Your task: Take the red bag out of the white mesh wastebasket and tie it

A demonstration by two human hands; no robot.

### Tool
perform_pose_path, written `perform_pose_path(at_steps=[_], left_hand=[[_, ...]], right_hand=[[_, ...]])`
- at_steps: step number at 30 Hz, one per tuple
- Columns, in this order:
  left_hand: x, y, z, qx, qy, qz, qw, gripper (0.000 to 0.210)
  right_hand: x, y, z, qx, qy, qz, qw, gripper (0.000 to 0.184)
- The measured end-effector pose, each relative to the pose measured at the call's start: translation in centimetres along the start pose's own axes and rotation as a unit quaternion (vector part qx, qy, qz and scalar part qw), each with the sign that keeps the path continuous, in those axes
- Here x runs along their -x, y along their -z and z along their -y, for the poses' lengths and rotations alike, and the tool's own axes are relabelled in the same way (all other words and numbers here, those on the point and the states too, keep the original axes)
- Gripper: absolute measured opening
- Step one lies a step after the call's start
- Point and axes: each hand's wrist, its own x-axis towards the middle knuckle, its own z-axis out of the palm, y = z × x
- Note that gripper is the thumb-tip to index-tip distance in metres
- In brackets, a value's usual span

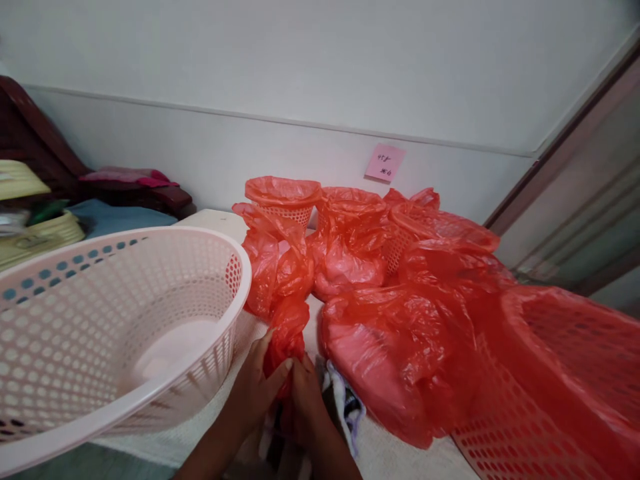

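Observation:
Both my hands grip the gathered part of a red plastic bag [287, 327] low in the middle of the head view. My left hand [260, 373] closes on it from the left, thumb laid across the front. From the right, my right hand [303, 383] pinches the same bunched plastic, and the thumbs nearly meet. Whether this plastic joins the fuller red bag [273, 260] just beyond I cannot tell. A patterned cloth item [345, 400] with a pale purple edge lies beside my right wrist, partly hidden.
A large pale pink basket [170, 373] stands at the left. Red-lined baskets [285, 193] line the back, with another big lined basket [550, 373] at right. A filled red bag [380, 353] lies nearby. A pink note [385, 163] is on the wall; folded cloths [120, 217] lie far left.

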Motion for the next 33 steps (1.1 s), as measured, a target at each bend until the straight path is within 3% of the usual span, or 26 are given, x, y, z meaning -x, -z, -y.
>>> perform_pose_path(at_steps=[3,8,13,20,22,27,30,33], left_hand=[[-0.2,0.9,0.2,-0.061,-0.012,0.012,0.998,0.049],[-0.4,1.9,1.8,-0.165,0.000,0.019,0.986,0.042],[-0.5,2.3,3.2,-0.216,0.027,0.041,0.975,0.035],[-0.2,1.5,3.1,-0.280,0.050,0.074,0.956,0.039],[-0.3,1.2,2.9,-0.286,0.051,0.074,0.954,0.040],[-1.2,0.2,2.1,-0.269,0.055,0.062,0.959,0.037],[-1.6,-1.0,1.9,-0.228,0.030,0.065,0.971,0.035],[-2.0,-2.0,2.4,-0.183,-0.019,0.079,0.980,0.034]], right_hand=[[0.0,-0.4,0.1,0.009,-0.046,0.060,0.997,0.036],[0.9,-0.6,1.4,0.206,0.045,0.167,0.963,0.031],[1.7,0.1,3.0,0.339,0.022,0.201,0.919,0.024],[1.6,1.7,3.7,0.410,-0.010,0.242,0.879,0.015],[1.4,1.8,3.7,0.411,0.015,0.211,0.887,0.011],[1.2,1.5,4.4,0.378,0.127,0.040,0.916,0.014],[1.1,1.4,4.8,0.344,0.173,0.028,0.922,0.017],[0.8,1.4,4.5,0.394,0.192,0.042,0.898,0.029]])
